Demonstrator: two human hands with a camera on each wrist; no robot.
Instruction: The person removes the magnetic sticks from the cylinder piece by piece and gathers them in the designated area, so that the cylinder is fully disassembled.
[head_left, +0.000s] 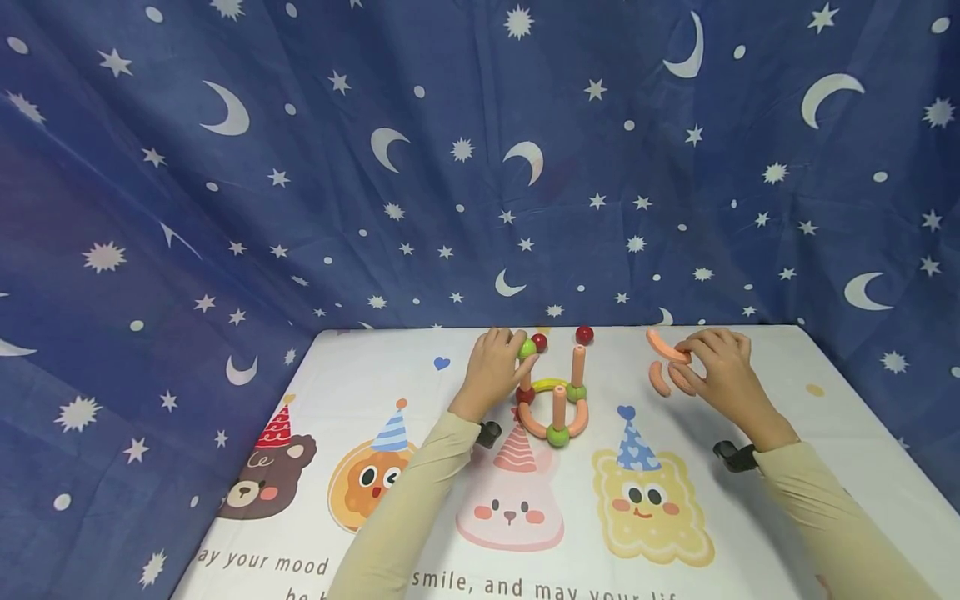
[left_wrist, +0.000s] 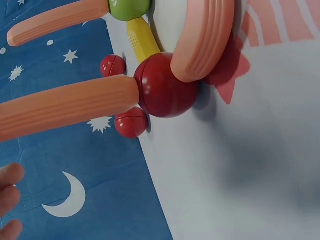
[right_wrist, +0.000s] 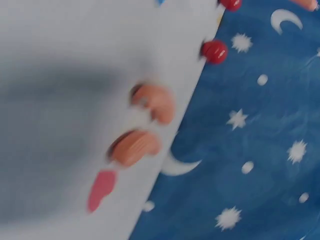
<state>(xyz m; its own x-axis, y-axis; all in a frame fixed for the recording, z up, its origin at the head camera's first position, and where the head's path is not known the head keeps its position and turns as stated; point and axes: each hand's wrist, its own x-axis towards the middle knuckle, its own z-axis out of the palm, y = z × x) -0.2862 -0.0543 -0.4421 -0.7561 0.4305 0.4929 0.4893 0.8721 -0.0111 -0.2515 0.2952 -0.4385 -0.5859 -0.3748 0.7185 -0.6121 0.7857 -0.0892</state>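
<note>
On the table stands a toy frame of curved sticks (head_left: 533, 422) and balls, with several orange rods (head_left: 578, 367) upright. My left hand (head_left: 491, 367) holds a lime-green ball (head_left: 527, 348) at the top of the rear-left rod (left_wrist: 70, 106), above a red ball (left_wrist: 167, 86). In the left wrist view only a few fingertips (left_wrist: 10, 200) show at the edge. To the right, my right hand (head_left: 722, 371) pinches the end of a curved orange stick (head_left: 666, 347). Two more curved orange sticks (right_wrist: 134, 148) lie under it; the right wrist view is blurred and hides that hand.
Two loose red balls (head_left: 584, 335) lie near the table's back edge, behind the frame. A blue curtain (head_left: 450, 208) with moons and stars hangs behind and at the left. The white tablecloth (head_left: 600, 500) carries printed cartoon figures and lettering.
</note>
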